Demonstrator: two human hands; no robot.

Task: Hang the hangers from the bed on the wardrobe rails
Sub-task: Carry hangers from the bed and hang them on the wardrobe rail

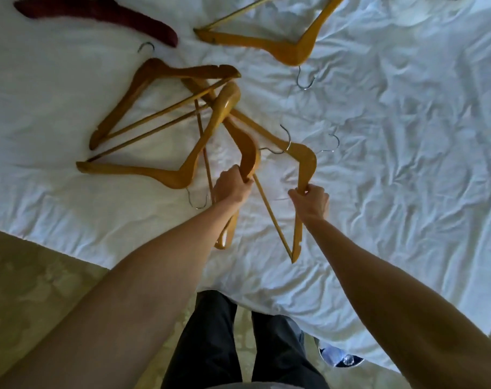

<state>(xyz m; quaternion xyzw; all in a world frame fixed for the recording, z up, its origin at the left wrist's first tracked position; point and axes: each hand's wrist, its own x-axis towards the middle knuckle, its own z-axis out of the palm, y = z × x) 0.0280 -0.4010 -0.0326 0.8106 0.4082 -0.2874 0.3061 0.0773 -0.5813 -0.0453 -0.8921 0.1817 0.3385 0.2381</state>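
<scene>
On the rumpled white bed (393, 164) over patterned carpet (42, 290), my left hand (231, 186) and right hand (311, 200) each grip one wooden hanger (248, 153) (306, 164); more hangers (160, 113) lie far left.

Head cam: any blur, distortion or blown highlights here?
Head view: soft throughout, hanger hooks smeared; wide-angle stretch enlarges the forearms at the bottom edge; white sheet bright upper left, detail washed out; carpet and lower frame dim. Both hands, left hand and right hand, readable.
</scene>
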